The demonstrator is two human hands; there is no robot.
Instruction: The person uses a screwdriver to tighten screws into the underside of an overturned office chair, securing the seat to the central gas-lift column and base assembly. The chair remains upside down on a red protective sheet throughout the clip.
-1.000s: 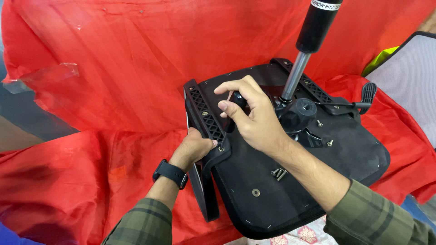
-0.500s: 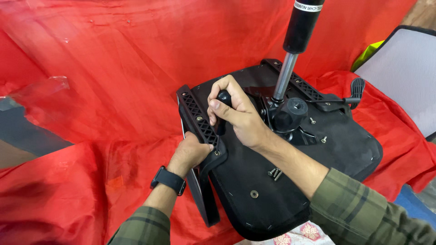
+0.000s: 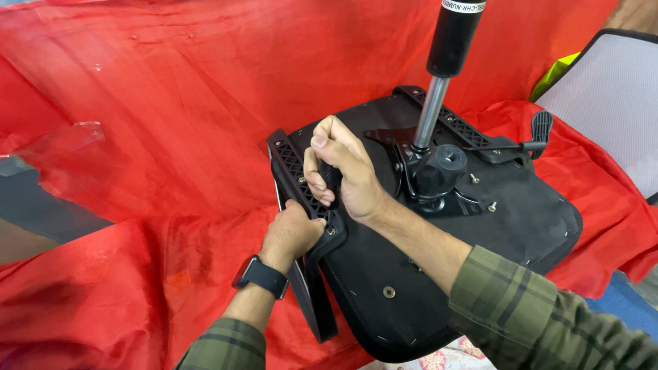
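Left hand (image 3: 291, 233) wraps the black armrest bracket (image 3: 296, 179) at the chair seat (image 3: 439, 274) edge, wrist bent upward. Right hand (image 3: 346, 175) above it, fist curled around a small dark tool (image 3: 330, 175), knuckles up.

Small dark tool (image 3: 330, 179) mostly hidden in right hand (image 3: 346, 179); gas cylinder (image 3: 452, 41) top beyond upper edge.

right hand (image 3: 349, 179): my fingers, spread over the seat (image 3: 439, 274) before, now curl into a fist | grips black tool (image 3: 330, 175) at armrest (image 3: 301, 185)
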